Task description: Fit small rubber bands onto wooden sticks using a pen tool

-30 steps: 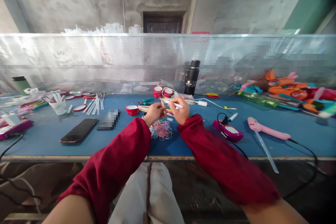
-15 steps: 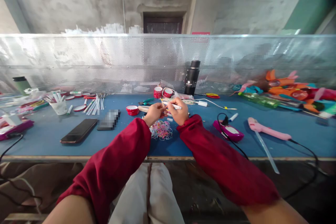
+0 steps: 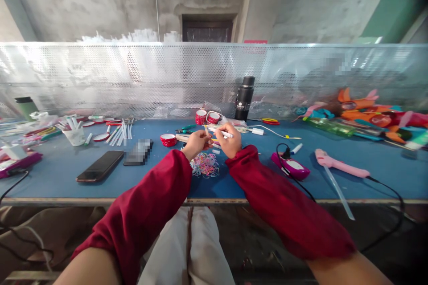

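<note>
My right hand (image 3: pixel 230 140) is closed around a white marker pen (image 3: pixel 227 134), whose back end sticks out to the right. Just to its left, my left hand (image 3: pixel 196 143) pinches a narrow pale strip (image 3: pixel 206 130) that stands up from the fingertips; its exact kind is too small to make out. The hands almost meet, and the fingers hide the pen's tip. Below them on the blue table (image 3: pixel 160 178) lies a tangled heap of multicoloured thin loops (image 3: pixel 205 165). A small white cap-like piece (image 3: pixel 216 152) rests between the heap and my right hand.
Red-rimmed round pieces (image 3: pixel 168 140) and pliers (image 3: pixel 187 129) lie behind my left hand. A black bottle (image 3: pixel 244 99) stands by the perforated screen. Two phones (image 3: pixel 100 166) are at left; a purple device (image 3: pixel 290 167) and a pink glue gun (image 3: pixel 344 164) with cables at right.
My right hand has shifted very slightly with the marker pen, and the pale strip between the hands is tilted a little differently. Everything on the table stays in place.
</note>
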A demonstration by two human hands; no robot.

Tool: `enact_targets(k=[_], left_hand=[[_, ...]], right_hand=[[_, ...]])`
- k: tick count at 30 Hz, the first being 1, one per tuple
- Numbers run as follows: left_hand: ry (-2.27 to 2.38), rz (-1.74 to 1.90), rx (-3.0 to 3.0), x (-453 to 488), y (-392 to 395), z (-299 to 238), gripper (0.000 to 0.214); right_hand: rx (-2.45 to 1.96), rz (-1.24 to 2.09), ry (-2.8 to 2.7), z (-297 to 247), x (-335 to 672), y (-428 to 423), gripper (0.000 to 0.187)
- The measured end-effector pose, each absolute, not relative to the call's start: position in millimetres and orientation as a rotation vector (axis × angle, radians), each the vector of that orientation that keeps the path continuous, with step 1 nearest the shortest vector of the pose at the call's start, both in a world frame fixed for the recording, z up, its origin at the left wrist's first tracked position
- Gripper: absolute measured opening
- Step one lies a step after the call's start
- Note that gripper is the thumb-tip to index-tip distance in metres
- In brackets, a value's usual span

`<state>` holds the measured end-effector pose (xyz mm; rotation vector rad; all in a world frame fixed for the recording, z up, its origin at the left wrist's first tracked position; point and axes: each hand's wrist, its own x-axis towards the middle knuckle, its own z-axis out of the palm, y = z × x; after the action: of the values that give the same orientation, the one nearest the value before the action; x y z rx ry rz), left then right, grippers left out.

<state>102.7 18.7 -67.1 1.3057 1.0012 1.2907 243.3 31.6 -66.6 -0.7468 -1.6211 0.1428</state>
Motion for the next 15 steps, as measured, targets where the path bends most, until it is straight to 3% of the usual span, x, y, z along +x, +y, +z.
enact_targets(k=[15], left_hand=[[1.011, 1.277, 1.309, 102.5, 16.2, -65.1, 0.011]], right_hand=[[-0.750, 0.173, -1.656, -65.4, 241.3, 29.0, 0.013]])
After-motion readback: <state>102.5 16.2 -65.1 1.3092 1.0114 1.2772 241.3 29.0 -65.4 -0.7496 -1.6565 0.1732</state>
